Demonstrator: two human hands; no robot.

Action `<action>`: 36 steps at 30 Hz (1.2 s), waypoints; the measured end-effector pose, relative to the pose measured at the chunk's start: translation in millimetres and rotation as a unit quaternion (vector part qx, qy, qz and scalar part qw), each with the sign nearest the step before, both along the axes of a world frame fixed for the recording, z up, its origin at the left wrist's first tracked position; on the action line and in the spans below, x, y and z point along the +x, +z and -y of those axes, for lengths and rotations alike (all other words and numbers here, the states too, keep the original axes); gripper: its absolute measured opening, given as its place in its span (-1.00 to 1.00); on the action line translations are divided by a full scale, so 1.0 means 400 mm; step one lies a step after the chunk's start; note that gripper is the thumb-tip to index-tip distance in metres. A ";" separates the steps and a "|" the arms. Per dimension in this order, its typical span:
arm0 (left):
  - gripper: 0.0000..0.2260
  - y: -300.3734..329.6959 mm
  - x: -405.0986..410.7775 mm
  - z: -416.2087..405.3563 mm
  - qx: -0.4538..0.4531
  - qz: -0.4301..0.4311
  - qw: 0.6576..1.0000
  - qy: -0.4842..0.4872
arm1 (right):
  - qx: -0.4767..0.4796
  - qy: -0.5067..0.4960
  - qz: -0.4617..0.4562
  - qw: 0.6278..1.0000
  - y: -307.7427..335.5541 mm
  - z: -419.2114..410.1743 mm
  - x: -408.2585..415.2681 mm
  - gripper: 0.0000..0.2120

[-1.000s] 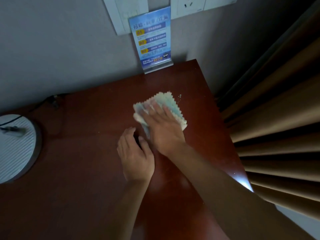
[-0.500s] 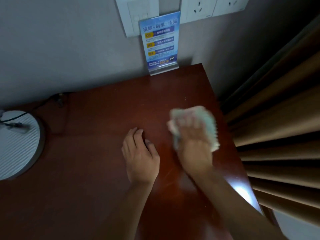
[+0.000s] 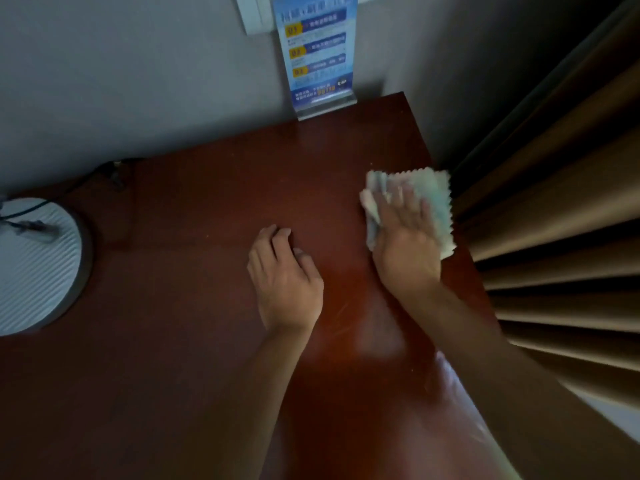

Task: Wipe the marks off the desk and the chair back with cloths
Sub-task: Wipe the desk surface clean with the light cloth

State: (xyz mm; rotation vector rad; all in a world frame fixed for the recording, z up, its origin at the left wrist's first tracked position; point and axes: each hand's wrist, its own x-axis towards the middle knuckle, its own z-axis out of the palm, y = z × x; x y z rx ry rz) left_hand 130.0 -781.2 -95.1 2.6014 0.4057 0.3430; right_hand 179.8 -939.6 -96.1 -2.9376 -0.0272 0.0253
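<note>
At desk (image 3: 207, 341) rt edge now: rt hand (image 3: 405, 244) flat on cloth (image 3: 433, 192); lt hand (image 3: 284, 282) unmoved, relaxed.

- the cloth (image 3: 434, 199) lies on the desk (image 3: 194, 258) right at its right edge, just beside the curtain (image 3: 554, 216)
- right hand (image 3: 407, 244) lies flat on top of the cloth
- left hand (image 3: 284, 282) rests on the desk to the left of it, near but apart
- sign stand (image 3: 317, 53) sits at the back edge against the wall — behind both hands
- round lamp base (image 3: 34, 265) is far left on the desk
</note>
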 end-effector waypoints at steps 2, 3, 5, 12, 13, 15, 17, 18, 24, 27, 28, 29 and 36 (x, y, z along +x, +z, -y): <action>-0.72 -0.004 0.001 -0.002 -0.001 0.001 1.000 0.004 | 0.002 0.032 0.002 0.999 0.005 -0.039 -0.094 -0.53; -0.72 -0.005 -0.001 -0.001 -0.002 0.004 1.000 0.005 | 0.008 0.053 0.008 0.999 0.007 -0.052 -0.142 -0.54; -0.72 -0.002 -0.003 -0.001 -0.006 0.013 1.000 0.001 | 0.022 0.085 0.021 0.996 0.012 -0.077 -0.221 -0.55; -0.72 0.032 -0.041 -0.066 -0.050 0.004 0.998 -0.038 | 0.037 0.100 0.036 0.994 0.034 -0.159 -0.320 -0.56; -0.72 0.032 -0.056 -0.094 -0.028 0.003 0.999 -0.029 | 0.042 0.116 0.039 0.992 0.032 -0.175 -0.317 -0.56; -0.72 0.026 -0.089 -0.181 0.012 0.001 1.000 0.001 | 0.058 0.155 0.044 0.985 0.027 -0.228 -0.305 -0.55; -0.74 0.016 -0.111 -0.270 0.047 0.000 0.999 0.018 | 0.063 0.189 0.042 0.979 0.024 -0.288 -0.280 -0.55; -0.73 0.011 -0.113 -0.309 0.065 -0.003 0.998 0.019 | 0.068 0.204 0.036 0.976 0.024 -0.322 -0.265 -0.55; -0.59 -0.004 -0.032 -0.378 0.117 -0.039 0.992 -0.012 | 0.059 0.273 -0.002 0.960 0.003 -0.435 -0.123 -0.55; -0.57 -0.026 -0.015 -0.379 0.134 -0.038 0.990 -0.004 | 0.063 0.255 -0.018 0.965 0.001 -0.466 -0.004 -0.53; -0.58 -0.031 -0.019 -0.376 0.143 -0.028 0.989 -0.008 | 0.061 0.244 -0.017 0.968 0.003 -0.473 0.034 -0.54; -0.59 -0.036 -0.019 -0.379 0.148 -0.021 0.989 -0.006 | 0.058 0.229 -0.013 0.972 0.004 -0.485 0.076 -0.55; -0.66 -0.049 -0.009 -0.384 0.159 -0.001 0.987 0.009 | 0.013 0.185 0.006 0.983 0.006 -0.539 0.333 -0.55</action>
